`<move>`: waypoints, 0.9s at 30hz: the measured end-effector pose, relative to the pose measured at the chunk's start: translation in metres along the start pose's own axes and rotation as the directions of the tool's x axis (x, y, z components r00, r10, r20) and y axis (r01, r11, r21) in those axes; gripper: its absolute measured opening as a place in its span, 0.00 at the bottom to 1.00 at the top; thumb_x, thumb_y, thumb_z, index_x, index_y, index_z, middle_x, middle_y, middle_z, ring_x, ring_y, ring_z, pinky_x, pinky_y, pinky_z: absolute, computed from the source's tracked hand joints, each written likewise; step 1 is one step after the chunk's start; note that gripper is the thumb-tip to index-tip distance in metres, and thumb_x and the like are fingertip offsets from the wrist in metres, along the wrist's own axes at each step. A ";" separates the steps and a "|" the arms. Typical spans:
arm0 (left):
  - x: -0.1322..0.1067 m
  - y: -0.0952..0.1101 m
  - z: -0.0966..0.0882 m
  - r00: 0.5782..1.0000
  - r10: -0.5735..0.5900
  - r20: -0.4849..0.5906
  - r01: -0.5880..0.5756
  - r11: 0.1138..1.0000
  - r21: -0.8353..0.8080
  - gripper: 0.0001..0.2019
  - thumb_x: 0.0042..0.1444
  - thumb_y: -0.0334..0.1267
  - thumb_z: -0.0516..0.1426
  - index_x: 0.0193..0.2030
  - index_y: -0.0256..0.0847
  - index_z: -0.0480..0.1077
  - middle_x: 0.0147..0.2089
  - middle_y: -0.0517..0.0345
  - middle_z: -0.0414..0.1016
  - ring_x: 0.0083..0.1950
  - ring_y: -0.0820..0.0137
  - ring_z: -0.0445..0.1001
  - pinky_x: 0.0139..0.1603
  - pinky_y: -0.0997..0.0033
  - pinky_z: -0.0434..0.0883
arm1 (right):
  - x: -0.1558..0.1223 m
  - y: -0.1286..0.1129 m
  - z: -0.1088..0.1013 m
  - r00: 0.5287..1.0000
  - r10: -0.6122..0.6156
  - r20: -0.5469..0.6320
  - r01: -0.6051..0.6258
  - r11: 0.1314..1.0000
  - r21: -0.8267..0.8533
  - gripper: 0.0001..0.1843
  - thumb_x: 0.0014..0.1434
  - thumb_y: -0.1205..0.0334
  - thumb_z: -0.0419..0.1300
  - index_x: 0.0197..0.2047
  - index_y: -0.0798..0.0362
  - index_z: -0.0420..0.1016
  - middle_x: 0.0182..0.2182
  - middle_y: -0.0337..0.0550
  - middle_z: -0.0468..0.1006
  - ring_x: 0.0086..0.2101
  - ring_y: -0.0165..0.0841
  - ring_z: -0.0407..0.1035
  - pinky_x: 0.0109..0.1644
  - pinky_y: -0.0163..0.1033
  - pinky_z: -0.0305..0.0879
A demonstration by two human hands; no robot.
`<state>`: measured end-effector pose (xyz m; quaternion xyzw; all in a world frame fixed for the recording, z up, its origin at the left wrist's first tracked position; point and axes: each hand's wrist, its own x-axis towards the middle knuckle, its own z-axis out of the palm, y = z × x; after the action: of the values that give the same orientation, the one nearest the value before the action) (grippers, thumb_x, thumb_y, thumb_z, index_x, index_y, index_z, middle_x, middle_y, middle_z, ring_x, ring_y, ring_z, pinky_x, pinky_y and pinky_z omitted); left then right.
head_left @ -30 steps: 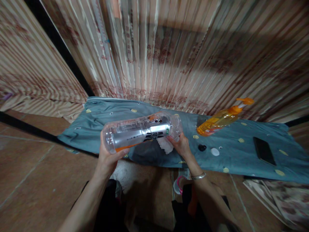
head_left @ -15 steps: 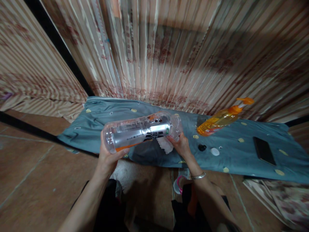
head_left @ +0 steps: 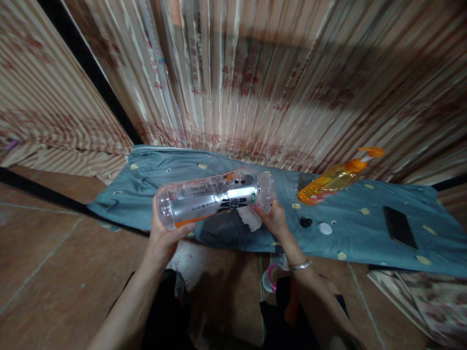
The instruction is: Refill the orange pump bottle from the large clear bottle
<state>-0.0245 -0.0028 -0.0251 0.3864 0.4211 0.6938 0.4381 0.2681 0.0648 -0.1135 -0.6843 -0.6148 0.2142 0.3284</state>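
Observation:
A clear plastic bottle point(head_left: 204, 200) with a silver label is held almost level above the blue-grey cloth point(head_left: 120, 194), its neck slightly higher and to the right. My left hand point(head_left: 164, 238) is closed around the bottle's base, thumb along the lower side. At the neck end, my right hand point(head_left: 274, 218) is closed around the bottle; its far fingers are hidden. A piece of white tissue point(head_left: 250, 219) hangs below the neck beside the right fingers. Whether those fingers also pinch the tissue is unclear.
A pump bottle point(head_left: 326, 184) of orange liquid stands to the right. Near it lie a small black object point(head_left: 305, 222), a white round cap point(head_left: 325, 228) and a black phone point(head_left: 399, 227). Striped curtains point(head_left: 248, 87) hang behind; a black bar point(head_left: 91, 78) slants at left.

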 end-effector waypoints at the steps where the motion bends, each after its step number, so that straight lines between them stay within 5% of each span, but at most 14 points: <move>1: 0.000 0.000 0.000 1.000 -0.010 -0.004 0.010 1.000 0.002 0.42 0.27 0.34 0.77 0.54 0.50 0.72 0.58 0.57 0.73 0.63 0.57 0.70 0.64 0.61 0.68 | 0.000 -0.001 -0.001 1.000 0.005 0.005 -0.005 1.000 -0.010 0.29 0.56 0.49 0.68 0.55 0.54 0.69 0.45 0.56 0.85 0.46 0.52 0.81 0.48 0.50 0.78; 6: 0.000 -0.001 0.000 1.000 -0.010 -0.002 0.010 1.000 -0.010 0.43 0.27 0.35 0.77 0.55 0.50 0.72 0.60 0.58 0.70 0.65 0.57 0.68 0.66 0.63 0.66 | 0.001 -0.005 -0.003 0.999 0.025 0.029 -0.025 1.000 -0.008 0.30 0.55 0.47 0.69 0.55 0.54 0.69 0.45 0.56 0.85 0.46 0.52 0.81 0.47 0.50 0.77; 14: 0.001 -0.003 0.001 1.000 0.016 0.019 -0.016 0.999 -0.039 0.40 0.29 0.32 0.77 0.53 0.51 0.73 0.56 0.59 0.73 0.58 0.62 0.73 0.57 0.69 0.73 | 0.003 0.001 0.001 1.000 0.031 0.007 -0.031 1.000 0.000 0.32 0.52 0.46 0.71 0.54 0.54 0.69 0.43 0.56 0.85 0.44 0.52 0.81 0.44 0.50 0.77; 27: 0.002 -0.004 -0.001 1.000 -0.006 0.001 0.006 1.000 0.001 0.43 0.28 0.36 0.77 0.56 0.48 0.71 0.59 0.55 0.72 0.62 0.58 0.71 0.61 0.63 0.71 | 0.003 0.005 0.004 1.000 0.000 0.001 0.000 0.998 0.067 0.30 0.54 0.47 0.69 0.55 0.51 0.68 0.46 0.53 0.85 0.45 0.49 0.81 0.47 0.50 0.77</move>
<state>-0.0252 -0.0001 -0.0294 0.3858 0.4225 0.6919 0.4403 0.2694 0.0688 -0.1200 -0.6727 -0.6076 0.2351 0.3506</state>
